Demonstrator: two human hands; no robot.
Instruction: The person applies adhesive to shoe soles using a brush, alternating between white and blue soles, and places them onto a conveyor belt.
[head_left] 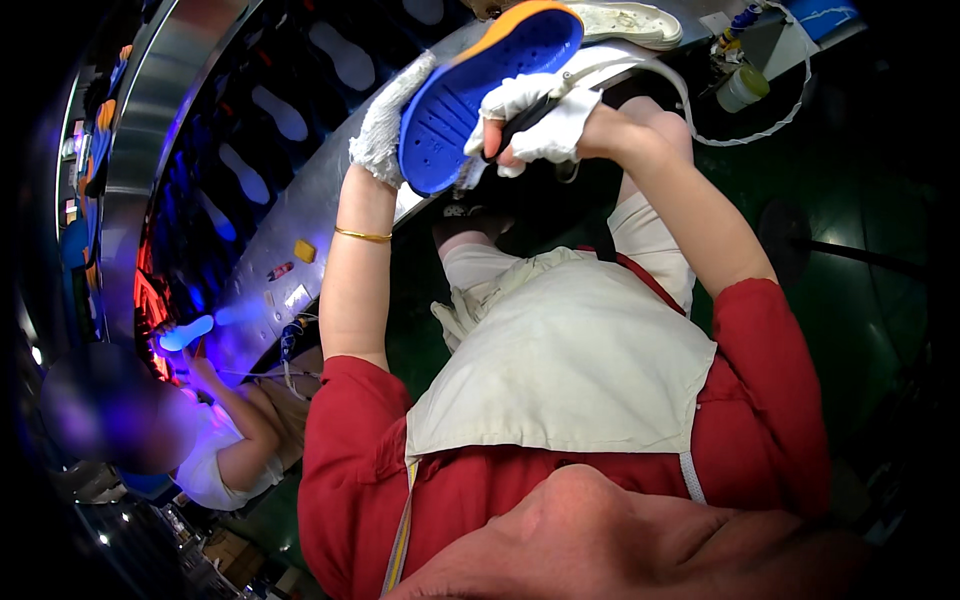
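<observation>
A blue shoe sole (440, 118) with an orange edge is held up at the top middle, its dotted, ribbed face toward me. My left hand (383, 125), in a white knitted glove, grips it along its left side. Over the sole's right side, my right hand (540, 118), in a white glove with some bare fingertips, is closed round a black-handled brush (525, 122). Pale bristles (468, 176) show below the fingers, close to the sole's lower edge; whether they touch it I cannot tell. A pale hose (655, 68) runs near the brush's upper end.
A white sole (632, 24) lies beyond my hands. Several pale insoles (278, 112) lie on a dark conveyor behind a metal ledge (300, 215), which carries a yellow block (305, 251). A co-worker's hand (203, 372) holds a blue-lit sole (187, 333). A jar (742, 89) stands at right.
</observation>
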